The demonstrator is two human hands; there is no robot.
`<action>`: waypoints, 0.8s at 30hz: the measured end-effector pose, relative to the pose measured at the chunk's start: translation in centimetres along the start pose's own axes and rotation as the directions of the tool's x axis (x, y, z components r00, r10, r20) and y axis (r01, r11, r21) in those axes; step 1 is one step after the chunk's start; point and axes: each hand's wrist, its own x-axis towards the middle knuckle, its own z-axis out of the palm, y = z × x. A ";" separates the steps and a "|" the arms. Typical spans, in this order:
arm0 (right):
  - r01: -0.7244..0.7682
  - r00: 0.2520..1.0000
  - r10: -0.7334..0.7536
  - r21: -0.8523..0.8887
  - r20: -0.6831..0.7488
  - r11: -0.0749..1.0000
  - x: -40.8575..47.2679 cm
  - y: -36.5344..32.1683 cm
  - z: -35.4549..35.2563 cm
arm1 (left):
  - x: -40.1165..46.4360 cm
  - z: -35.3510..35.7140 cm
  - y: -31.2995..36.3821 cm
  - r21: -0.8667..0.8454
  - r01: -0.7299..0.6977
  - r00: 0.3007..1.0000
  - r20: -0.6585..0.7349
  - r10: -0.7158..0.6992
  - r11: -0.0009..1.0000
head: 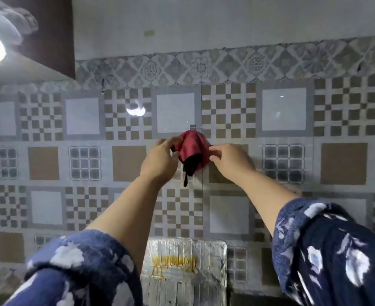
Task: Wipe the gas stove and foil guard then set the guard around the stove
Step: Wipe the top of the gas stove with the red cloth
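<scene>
Both hands reach up to a red cloth (pixel 192 149) hanging on the tiled wall (pixel 283 164). The left hand (pixel 160 161) is spread wide beside it; the right hand (pixel 228 161) pinches its edge. The foil guard (pixel 184 268) stands below.

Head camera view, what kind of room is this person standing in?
Probably a home kitchen: a patterned tile wall like a backsplash, a red cloth hanging on it between both hands, and a stained foil guard leaning below.

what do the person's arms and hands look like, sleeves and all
Both arms wear dark blue fleecy sleeves with white blotchy shapes, the left sleeve and right sleeve pushed up to bare forearms. The left hand and right hand are bare, no rings visible.
</scene>
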 end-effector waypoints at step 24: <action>0.048 0.966 0.025 0.273 -0.259 0.961 -4.0 1.8 -6.3 | -3.4 0.9 4.9 -0.202 -0.010 1.000 -0.015 0.007 0.979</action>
